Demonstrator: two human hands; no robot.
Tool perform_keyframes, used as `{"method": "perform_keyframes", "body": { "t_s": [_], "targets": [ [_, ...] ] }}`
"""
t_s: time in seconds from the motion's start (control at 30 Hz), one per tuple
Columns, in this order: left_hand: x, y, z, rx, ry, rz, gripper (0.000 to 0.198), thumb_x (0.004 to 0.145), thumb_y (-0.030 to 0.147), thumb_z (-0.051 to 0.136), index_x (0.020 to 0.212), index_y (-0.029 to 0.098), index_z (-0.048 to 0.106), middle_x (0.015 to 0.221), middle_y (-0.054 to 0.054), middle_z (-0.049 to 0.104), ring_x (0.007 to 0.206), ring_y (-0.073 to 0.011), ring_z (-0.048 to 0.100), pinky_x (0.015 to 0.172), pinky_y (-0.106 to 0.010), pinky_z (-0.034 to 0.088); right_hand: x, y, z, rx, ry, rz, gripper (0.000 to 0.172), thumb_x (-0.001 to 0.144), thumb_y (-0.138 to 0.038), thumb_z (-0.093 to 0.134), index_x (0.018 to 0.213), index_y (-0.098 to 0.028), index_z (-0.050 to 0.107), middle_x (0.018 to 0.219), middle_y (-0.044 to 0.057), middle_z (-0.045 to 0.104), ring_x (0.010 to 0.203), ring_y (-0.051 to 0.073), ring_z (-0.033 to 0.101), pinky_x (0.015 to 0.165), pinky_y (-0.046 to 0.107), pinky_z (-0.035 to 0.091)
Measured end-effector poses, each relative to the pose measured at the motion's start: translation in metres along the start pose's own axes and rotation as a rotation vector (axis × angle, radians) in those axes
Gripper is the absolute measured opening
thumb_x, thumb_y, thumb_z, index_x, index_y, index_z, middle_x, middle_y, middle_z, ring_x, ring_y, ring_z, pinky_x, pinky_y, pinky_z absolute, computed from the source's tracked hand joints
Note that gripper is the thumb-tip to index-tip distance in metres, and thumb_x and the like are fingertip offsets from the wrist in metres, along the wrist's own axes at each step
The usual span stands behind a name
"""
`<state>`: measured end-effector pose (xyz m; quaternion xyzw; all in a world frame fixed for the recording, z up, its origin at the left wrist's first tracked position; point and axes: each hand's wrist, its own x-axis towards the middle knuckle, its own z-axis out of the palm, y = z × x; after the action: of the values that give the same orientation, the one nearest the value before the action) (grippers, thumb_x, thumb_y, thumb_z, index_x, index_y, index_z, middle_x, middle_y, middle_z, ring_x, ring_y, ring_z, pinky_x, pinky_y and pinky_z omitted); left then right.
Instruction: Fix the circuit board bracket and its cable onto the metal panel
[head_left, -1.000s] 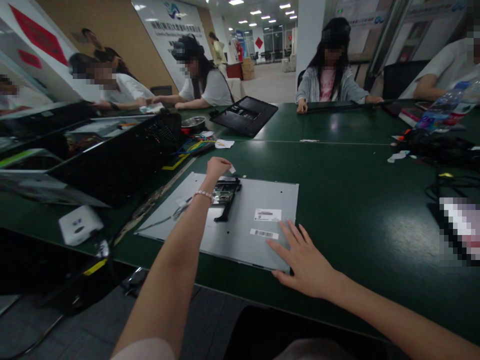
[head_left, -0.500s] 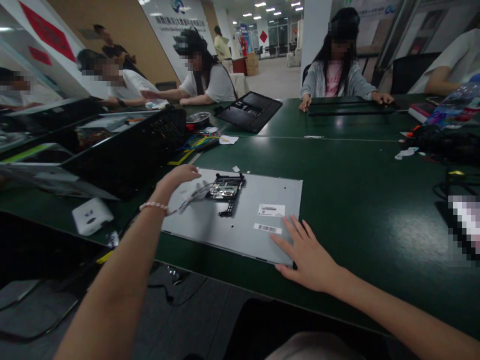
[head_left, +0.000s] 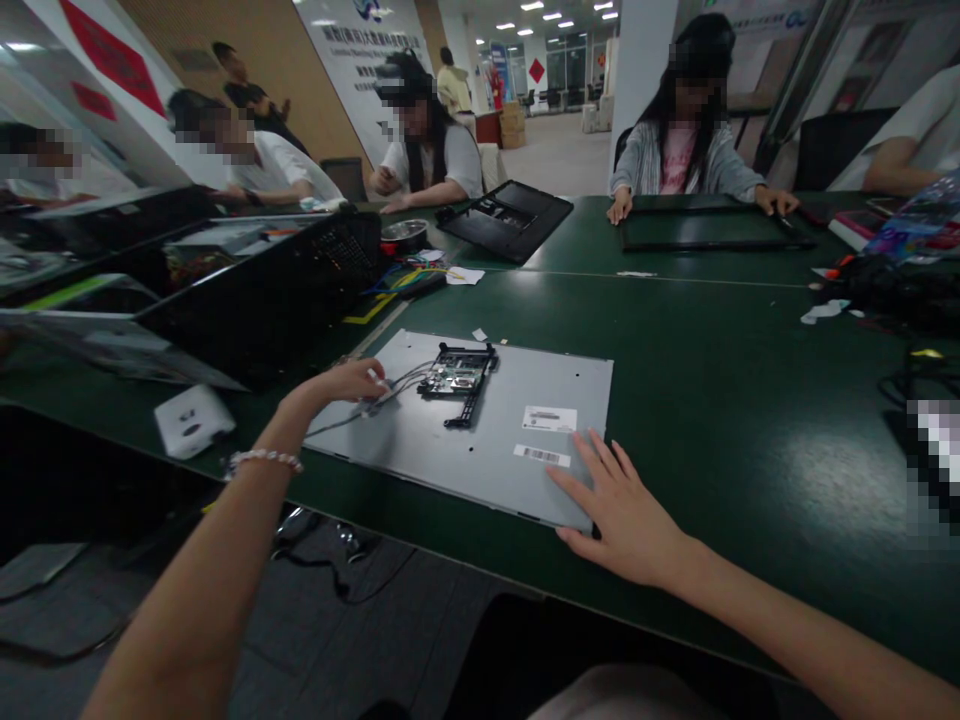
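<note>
Where the metal panel lies on the table, the right hand spreads flat at its four o'clock. At ten, the left hand curls by the cables (grip unclear).

Your left hand over the left part of a grey metal panel, fingers bent beside the thin cables; whether they grip anything, too small to tell; your right hand spread on the panel's near right corner, just beside two white labels; cables run to a circuit board in a black bracket; panel flat on the green counter; white box to your left, near an open black case; across from you, a person with both hands at a black frame.
</note>
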<state>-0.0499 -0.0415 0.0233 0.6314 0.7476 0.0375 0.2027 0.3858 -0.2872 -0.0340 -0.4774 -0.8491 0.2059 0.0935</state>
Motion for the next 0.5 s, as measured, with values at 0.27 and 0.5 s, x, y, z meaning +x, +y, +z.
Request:
{"method": "perform_keyframes", "body": {
  "t_s": [0.27,0.5],
  "targets": [
    [0.004,0.007,0.004,-0.153,-0.070,-0.169,0.039,0.074,0.012,0.072,0.109,0.012,0.055,0.066,0.001,0.066,0.062,-0.0134,0.063,0.062,-0.021,0.050,0.002,0.002,0.001,0.010,0.005,-0.003,0.069,0.092,-0.061,0.049,0.153,-0.033,0.033,0.167,0.008,0.002,0.151,0.037,0.000,0.118,0.059,0.008],
    [0.015,0.003,0.005,-0.114,0.005,-0.193,0.016,0.069,-0.002,0.066,0.078,0.010,0.062,0.057,0.001,0.062,0.057,-0.0146,0.063,0.063,-0.024,0.053,0.003,0.003,0.001,0.010,0.007,-0.002,0.069,0.092,-0.059,0.051,0.154,-0.032,0.032,0.167,0.011,0.001,0.151,0.037,-0.002,0.118,0.057,0.007]
  ]
}}
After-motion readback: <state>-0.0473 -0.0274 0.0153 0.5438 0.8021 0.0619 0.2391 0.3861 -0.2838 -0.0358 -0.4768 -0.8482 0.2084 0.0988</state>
